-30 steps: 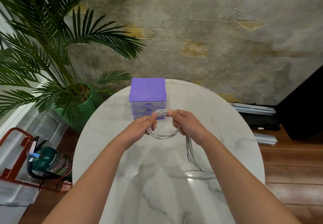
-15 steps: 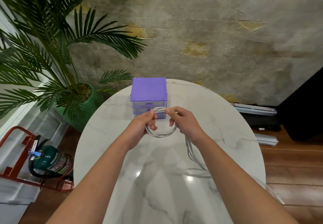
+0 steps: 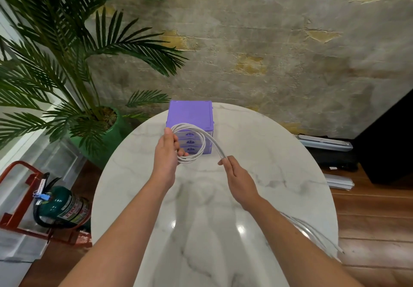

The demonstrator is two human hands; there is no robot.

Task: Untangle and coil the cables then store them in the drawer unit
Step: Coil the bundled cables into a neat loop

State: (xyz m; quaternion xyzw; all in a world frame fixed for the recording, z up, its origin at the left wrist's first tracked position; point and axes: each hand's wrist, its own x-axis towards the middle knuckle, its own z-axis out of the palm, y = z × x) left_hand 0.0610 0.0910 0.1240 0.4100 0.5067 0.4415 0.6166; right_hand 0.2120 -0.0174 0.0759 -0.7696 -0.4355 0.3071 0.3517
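A person's left hand (image 3: 166,152) holds a coil of pale grey cables (image 3: 190,143) above the far part of a round white marble surface (image 3: 279,175), its grip clenched on the left side of the loops, thumb uppermost. The coil hangs upright in front of a small purple plastic drawer unit (image 3: 190,113), which stands at the far edge of the surface with three translucent drawers facing the camera, all shut. From the top of the coil a bundle of strands arcs down to the right into the right hand (image 3: 238,177), whose grip pinches the strands between thumb and fingertips (image 3: 223,162), held apart from the coil and nearer the middle of the surface. Beyond that hand the cables are hidden by the forearm; blurred pale strands show again at the near right edge of the surface, running off it. Past the left edge, a palm in a green pot (image 3: 105,139) stands on the floor, with a dark green fire extinguisher (image 3: 63,206) in a red metal stand nearer the camera. A weathered plaster wall (image 3: 268,40) rises behind the surface.
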